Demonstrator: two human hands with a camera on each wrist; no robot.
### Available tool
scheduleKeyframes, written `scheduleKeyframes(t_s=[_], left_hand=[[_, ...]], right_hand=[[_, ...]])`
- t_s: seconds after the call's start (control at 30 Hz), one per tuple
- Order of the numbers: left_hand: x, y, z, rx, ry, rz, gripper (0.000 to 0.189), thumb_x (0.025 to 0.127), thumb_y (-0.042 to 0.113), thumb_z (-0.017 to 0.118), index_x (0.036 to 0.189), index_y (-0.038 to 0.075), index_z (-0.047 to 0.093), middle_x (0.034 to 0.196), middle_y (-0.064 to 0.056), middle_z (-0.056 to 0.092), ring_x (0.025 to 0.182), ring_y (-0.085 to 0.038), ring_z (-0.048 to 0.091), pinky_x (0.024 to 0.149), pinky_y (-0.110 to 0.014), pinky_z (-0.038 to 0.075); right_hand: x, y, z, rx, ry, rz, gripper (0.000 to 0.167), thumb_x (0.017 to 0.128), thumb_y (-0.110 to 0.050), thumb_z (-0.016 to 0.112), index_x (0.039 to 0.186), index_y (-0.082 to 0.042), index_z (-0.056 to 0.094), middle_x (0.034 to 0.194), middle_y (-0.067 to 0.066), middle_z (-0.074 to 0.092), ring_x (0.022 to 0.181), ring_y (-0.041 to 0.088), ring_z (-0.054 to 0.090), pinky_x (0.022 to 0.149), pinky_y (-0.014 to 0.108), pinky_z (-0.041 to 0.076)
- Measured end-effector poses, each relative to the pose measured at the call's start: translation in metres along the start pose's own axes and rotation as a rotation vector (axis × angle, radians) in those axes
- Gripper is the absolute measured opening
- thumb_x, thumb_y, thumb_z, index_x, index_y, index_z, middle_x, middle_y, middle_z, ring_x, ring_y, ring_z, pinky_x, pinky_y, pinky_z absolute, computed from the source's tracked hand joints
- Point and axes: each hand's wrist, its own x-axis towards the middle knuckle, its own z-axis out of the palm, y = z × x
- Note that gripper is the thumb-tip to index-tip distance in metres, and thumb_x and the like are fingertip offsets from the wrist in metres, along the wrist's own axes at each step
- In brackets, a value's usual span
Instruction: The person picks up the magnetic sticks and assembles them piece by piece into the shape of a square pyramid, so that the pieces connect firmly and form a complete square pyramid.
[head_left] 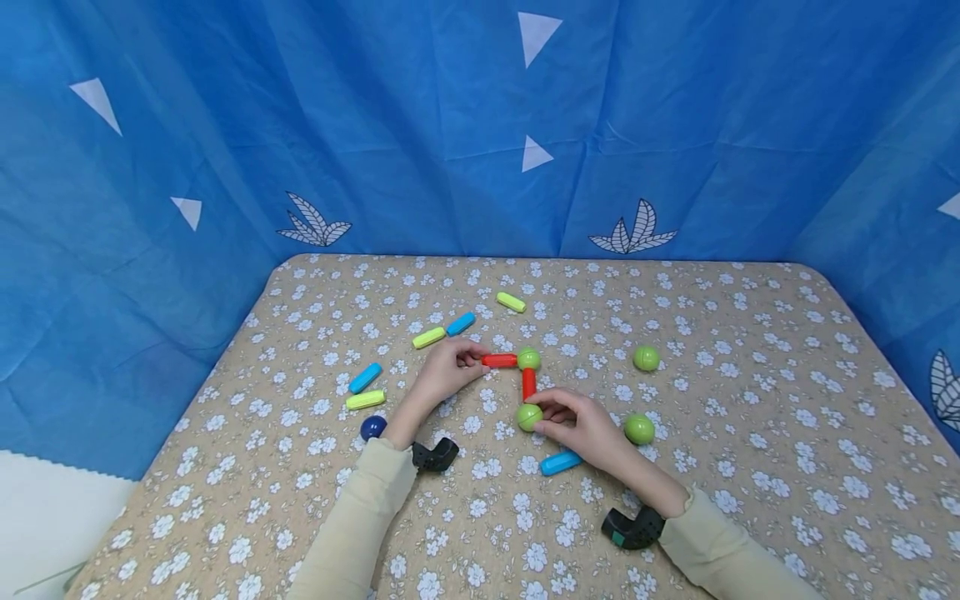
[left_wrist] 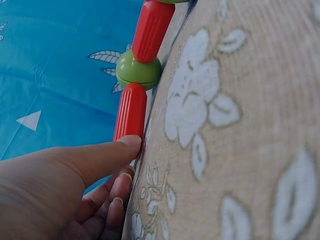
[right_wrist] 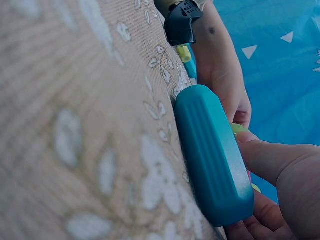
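Two red rods and two green balls are joined in an L on the cloth. My left hand [head_left: 447, 367] pinches the free end of one red rod [head_left: 499, 360], thumb on top in the left wrist view [left_wrist: 131, 112]. That rod meets the corner green ball [head_left: 528, 358]. From there the second red rod [head_left: 529, 384] runs toward me to the near green ball [head_left: 528, 417]. My right hand [head_left: 581, 423] holds this near ball between thumb and fingers. Just below that hand lies a blue rod [head_left: 560, 463], which covers much of the ball in the right wrist view.
Two loose green balls [head_left: 646, 358] [head_left: 639, 429] sit on the right. Left of my left hand are a dark blue ball [head_left: 372, 427], a blue rod [head_left: 365, 377] and a yellow rod [head_left: 365, 400]. Farther back lie more rods [head_left: 429, 337]. A blue curtain [head_left: 465, 125] hangs behind the flowered tablecloth [head_left: 750, 375].
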Motion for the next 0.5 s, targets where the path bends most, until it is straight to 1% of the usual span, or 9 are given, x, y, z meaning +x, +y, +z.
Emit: scheduleKeyframes(t_s=[0.13, 0.3, 0.4, 0.5], left_hand=[[0.000, -0.002, 0.000, -0.011, 0.008, -0.010, 0.018, 0.080, 0.007, 0.075, 0.098, 0.004, 0.071, 0.087, -0.002, 0.060, 0.075, -0.014, 0.055, 0.066, -0.027, 0.047], [0.000, -0.004, 0.000, -0.048, 0.003, -0.033, 0.021, 0.081, 0.010, 0.074, 0.101, 0.005, 0.069, 0.087, -0.001, 0.062, 0.075, -0.014, 0.056, 0.067, -0.027, 0.048], [0.000, -0.004, 0.000, -0.072, -0.001, -0.035, 0.023, 0.082, 0.011, 0.074, 0.103, 0.004, 0.068, 0.086, -0.001, 0.062, 0.075, -0.014, 0.057, 0.067, -0.027, 0.048], [0.000, -0.004, -0.001, -0.075, 0.000, -0.027, 0.023, 0.082, 0.012, 0.074, 0.104, 0.004, 0.068, 0.085, -0.001, 0.063, 0.074, -0.013, 0.057, 0.066, -0.027, 0.048]], right_hand=[[0.001, 0.000, 0.001, 0.002, 0.001, 0.000, 0.032, 0.084, -0.008, 0.071, 0.114, -0.012, 0.064, 0.102, -0.001, 0.060, 0.086, 0.013, 0.059, 0.073, 0.028, 0.051], [0.001, -0.005, -0.001, -0.011, -0.013, 0.038, 0.036, 0.085, -0.009, 0.070, 0.119, -0.011, 0.062, 0.104, -0.001, 0.061, 0.088, 0.013, 0.059, 0.075, 0.026, 0.051], [-0.002, -0.013, -0.011, -0.053, -0.002, 0.030, 0.041, 0.084, -0.007, 0.071, 0.123, -0.008, 0.059, 0.106, 0.003, 0.062, 0.091, 0.016, 0.060, 0.078, 0.029, 0.051], [-0.008, -0.019, -0.027, -0.130, 0.053, -0.006, 0.042, 0.082, -0.003, 0.071, 0.122, -0.005, 0.059, 0.106, 0.008, 0.064, 0.094, 0.021, 0.060, 0.080, 0.035, 0.050]])
